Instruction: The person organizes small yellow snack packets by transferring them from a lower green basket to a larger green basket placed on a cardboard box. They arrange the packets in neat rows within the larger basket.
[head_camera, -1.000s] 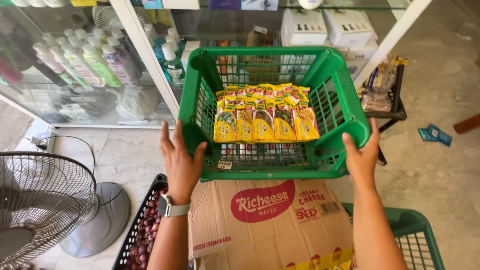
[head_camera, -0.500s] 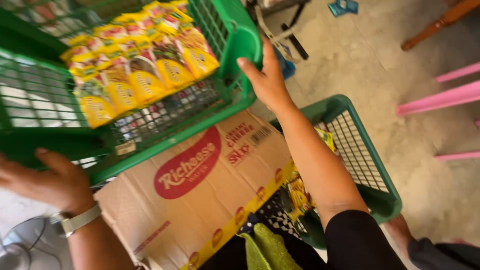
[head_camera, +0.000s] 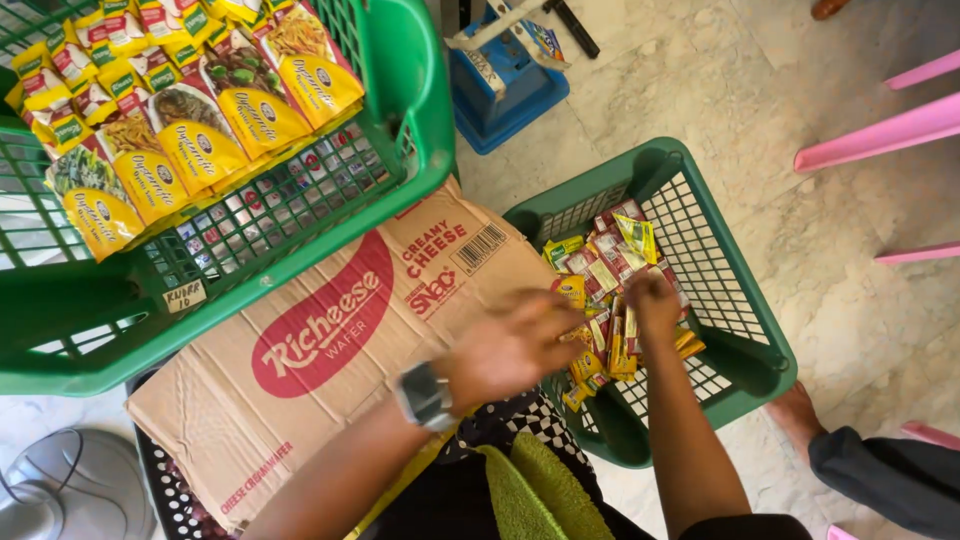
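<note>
At ten o'clock, a large green plastic basket (head_camera: 400, 120) of yellow sachets rests on a brown cardboard box (head_camera: 330, 340). Toward four o'clock, a smaller green basket (head_camera: 730, 300) holds red-and-yellow sachets (head_camera: 600, 270). Both hands reach in: left hand (head_camera: 515, 345) blurred, grip unclear; right hand (head_camera: 652, 305) curled onto the sachets.

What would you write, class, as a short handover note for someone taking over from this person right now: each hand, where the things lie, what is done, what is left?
Left hand: blurred, wristwatch on, over the near edge of the smaller green basket; grip unclear.
Right hand: down among the small sachets in that basket; cannot tell if it holds any.
Things: large green basket with rows of yellow seasoning packets sits on the cardboard box, untouched by either hand. The box lies over a black crate.
Done: large basket set down.
Left: the loose sachets are unsorted.
</note>
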